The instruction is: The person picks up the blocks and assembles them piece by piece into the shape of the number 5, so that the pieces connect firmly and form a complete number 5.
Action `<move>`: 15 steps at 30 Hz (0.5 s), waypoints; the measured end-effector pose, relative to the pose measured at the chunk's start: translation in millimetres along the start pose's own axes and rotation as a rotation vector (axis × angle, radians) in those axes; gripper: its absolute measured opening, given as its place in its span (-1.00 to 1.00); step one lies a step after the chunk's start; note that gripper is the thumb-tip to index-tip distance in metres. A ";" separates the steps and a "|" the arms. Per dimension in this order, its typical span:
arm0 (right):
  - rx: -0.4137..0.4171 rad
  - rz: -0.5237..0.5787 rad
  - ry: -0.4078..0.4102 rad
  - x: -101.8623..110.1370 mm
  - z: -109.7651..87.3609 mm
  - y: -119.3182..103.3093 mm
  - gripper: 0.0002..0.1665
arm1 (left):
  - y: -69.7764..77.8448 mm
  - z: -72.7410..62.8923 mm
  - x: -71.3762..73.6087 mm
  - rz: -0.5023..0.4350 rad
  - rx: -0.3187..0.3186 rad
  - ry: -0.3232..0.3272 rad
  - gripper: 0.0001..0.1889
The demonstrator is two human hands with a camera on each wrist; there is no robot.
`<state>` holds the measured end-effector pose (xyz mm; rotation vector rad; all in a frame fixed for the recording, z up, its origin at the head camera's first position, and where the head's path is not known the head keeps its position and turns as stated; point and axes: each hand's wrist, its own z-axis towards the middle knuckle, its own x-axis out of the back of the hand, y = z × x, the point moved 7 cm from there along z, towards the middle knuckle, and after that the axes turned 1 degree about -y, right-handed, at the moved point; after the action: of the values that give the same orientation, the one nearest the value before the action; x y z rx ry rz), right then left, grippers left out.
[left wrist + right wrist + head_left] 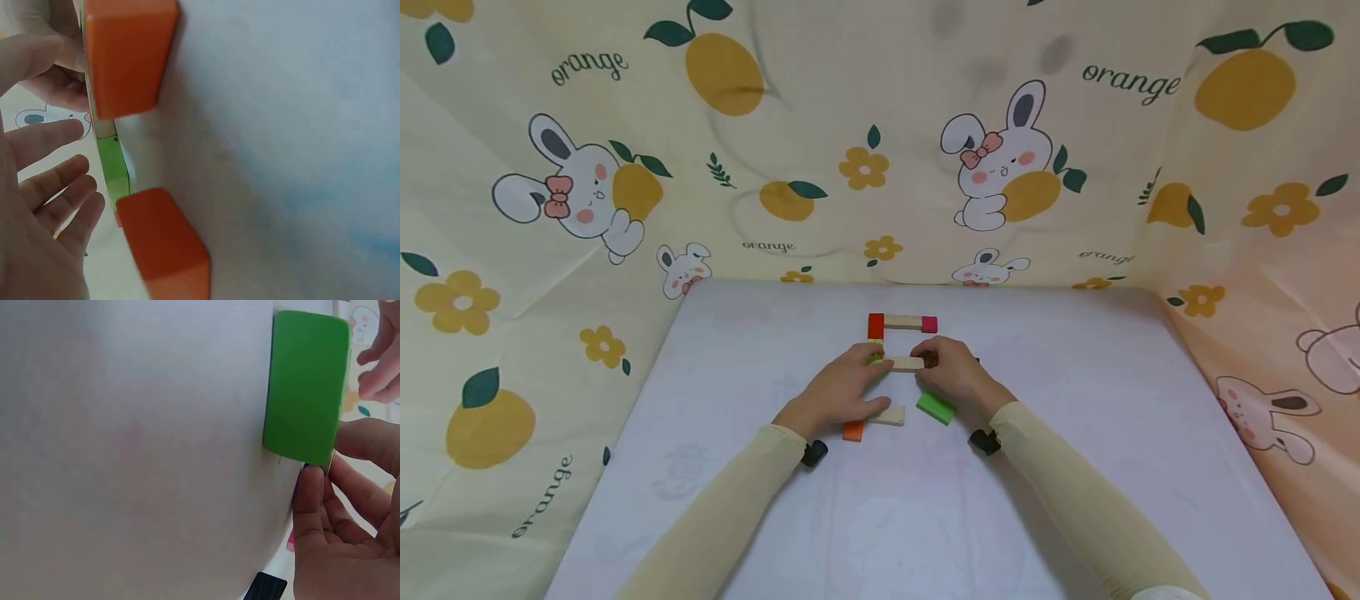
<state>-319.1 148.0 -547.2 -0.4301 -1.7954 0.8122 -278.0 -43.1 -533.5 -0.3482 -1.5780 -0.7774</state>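
Okay, landmark is the middle wooden block (906, 363), lying flat on the white table (887, 517). Left of it, left hand (835, 387): fingers loosely extended, nothing gripped, one fingertip over the block's left end; can't tell if it presses. Orange block (853, 432) sits left of the landmark on the near side, partly under that hand. Yellow-green block (876, 360) at the landmark's left end, partly covered by fingers. Red block (876, 325) beyond that end. Front wooden block (891, 415) nearer than the landmark, thumb over its left part. Back wooden block (903, 322) beyond the landmark, pink-red block (929, 324) at its right end. Green block (936, 408) near side, right of the landmark. Right hand (958, 371): fingers curled, pinching the landmark's right end. Black piece (265, 587) farther right.
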 end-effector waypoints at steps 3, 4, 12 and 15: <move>0.002 0.005 -0.005 -0.1 -0.7 -0.1 -0.64 | 2.0 0.5 -2.6 0.016 -0.016 -0.008 -0.26; 0.008 0.003 -0.008 0.0 -0.7 -0.4 -0.63 | 2.6 0.5 -3.1 0.019 -0.023 -0.008 -0.26; -0.003 0.016 -0.004 0.1 -2.4 -2.5 -0.64 | 6.0 0.2 -2.6 0.032 -0.032 -0.010 -0.27; -0.010 0.026 -0.003 0.1 -2.8 -3.0 -0.64 | 5.9 0.3 -3.1 0.038 -0.026 -0.013 -0.27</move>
<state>-316.3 146.9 -544.5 -0.4595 -1.8006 0.8225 -273.9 -38.0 -534.8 -0.4018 -1.5705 -0.7683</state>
